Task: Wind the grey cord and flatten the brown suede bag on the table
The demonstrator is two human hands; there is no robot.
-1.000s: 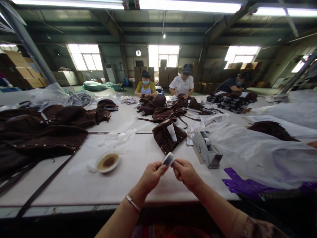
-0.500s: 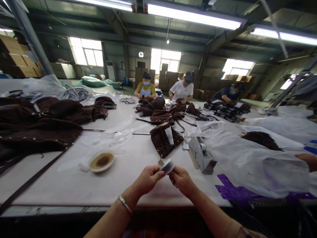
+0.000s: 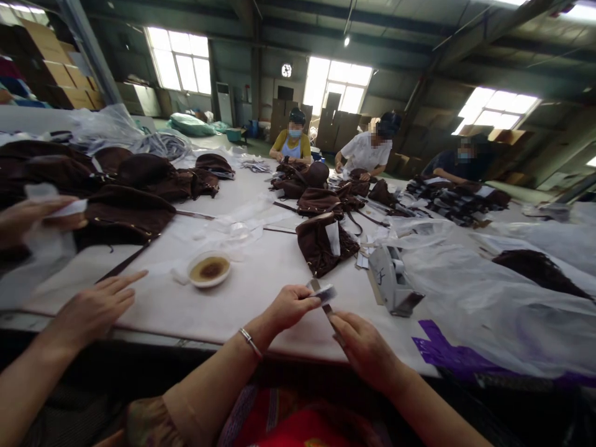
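Note:
My left hand, with a silver bracelet at the wrist, is closed in a pinch on a small shiny grey-and-white piece. A narrow brown strap crosses this piece, and its lower end runs into my closed right hand. Whether the piece is wrapped around the strap or only lies against it, I cannot tell. Just beyond my hands a dark brown bag lies on the table, with a white paper tag on it. A grey tape dispenser stands to the right of the bag.
A white bowl of brownish liquid stands left of my hands. A co-worker's hands reach in at far left, with white sheet material. Brown bags are heaped behind. Clear plastic and purple tape lie right. Several people work opposite.
My hands have drawn slightly apart, and the strap between them now shows. A co-worker's arms have come into view at the left. The view has tilted down and turned left.

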